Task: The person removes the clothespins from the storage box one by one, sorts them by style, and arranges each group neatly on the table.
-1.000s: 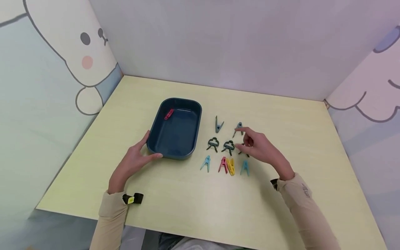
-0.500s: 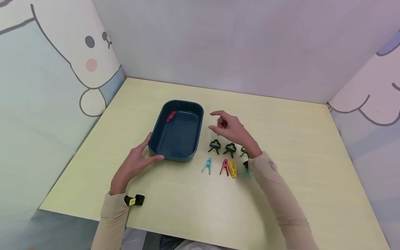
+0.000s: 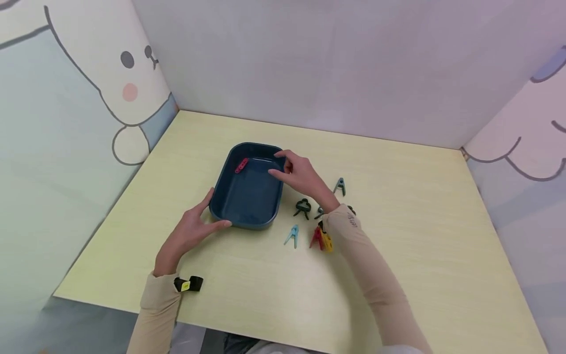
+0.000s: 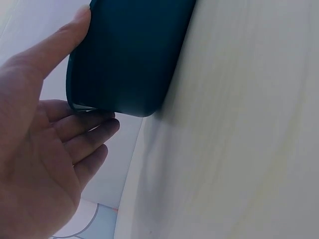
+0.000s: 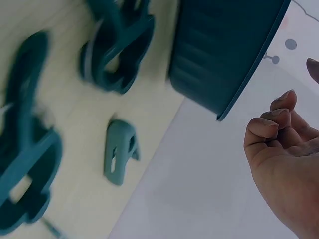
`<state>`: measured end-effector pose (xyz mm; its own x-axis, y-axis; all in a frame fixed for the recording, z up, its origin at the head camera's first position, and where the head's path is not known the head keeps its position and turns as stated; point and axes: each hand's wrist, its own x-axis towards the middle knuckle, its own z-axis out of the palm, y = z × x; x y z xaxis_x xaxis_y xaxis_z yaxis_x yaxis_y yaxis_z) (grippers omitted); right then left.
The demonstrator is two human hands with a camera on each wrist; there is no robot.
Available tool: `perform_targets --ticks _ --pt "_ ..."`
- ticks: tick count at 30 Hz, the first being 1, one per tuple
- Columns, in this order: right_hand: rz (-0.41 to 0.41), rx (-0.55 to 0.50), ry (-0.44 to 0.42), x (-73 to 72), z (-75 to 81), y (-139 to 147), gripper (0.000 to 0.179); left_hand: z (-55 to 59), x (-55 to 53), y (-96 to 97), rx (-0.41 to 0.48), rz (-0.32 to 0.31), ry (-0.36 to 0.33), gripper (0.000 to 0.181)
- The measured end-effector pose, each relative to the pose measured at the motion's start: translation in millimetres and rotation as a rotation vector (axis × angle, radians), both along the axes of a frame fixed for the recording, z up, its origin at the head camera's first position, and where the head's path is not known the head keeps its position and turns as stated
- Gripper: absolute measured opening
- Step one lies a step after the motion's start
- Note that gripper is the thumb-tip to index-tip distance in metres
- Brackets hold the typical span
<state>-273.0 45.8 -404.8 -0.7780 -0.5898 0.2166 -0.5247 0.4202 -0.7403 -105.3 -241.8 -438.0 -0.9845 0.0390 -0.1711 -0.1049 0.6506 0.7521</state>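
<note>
A dark blue rectangular tray (image 3: 245, 224) stands on the table with a red clothespin (image 3: 241, 165) in it. My left hand (image 3: 187, 235) grips its near-left corner, the thumb on the near wall and the fingers at the left side. Over the tray's right rim is my right hand (image 3: 300, 174), with thumb and index finger apart and the other fingers curled. Nothing shows between them. Right of the tray lie dark spring clips (image 3: 302, 208), a grey-green clothespin (image 3: 340, 187) and a light blue clothespin (image 3: 292, 236). Another grey-green clothespin (image 5: 119, 152) shows in the right wrist view.
A red clothespin (image 3: 316, 239) and a yellow clothespin (image 3: 327, 242) lie together, partly under the right sleeve (image 3: 353, 246). That sleeve hides other pieces. Pale walls with cartoon drawings enclose the light wooden table (image 3: 420, 221) at the back and sides.
My right hand has moved left from the grey-green clothespins to above the tray's right rim. The left hand has stayed at the tray's corner.
</note>
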Motion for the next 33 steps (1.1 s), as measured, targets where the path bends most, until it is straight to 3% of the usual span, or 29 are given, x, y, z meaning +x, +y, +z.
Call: perform_targets --ticks 14,33 --pt "-0.003 0.102 -0.063 -15.4 -4.8 -59.1 0.059 -2.0 1.2 -2.3 0.006 -0.004 0.011 0.108" --pt "-0.029 0.242 -0.158 -27.4 -13.1 -86.8 0.061 -2.4 1.6 -1.9 0.001 -0.011 0.03 0.107"
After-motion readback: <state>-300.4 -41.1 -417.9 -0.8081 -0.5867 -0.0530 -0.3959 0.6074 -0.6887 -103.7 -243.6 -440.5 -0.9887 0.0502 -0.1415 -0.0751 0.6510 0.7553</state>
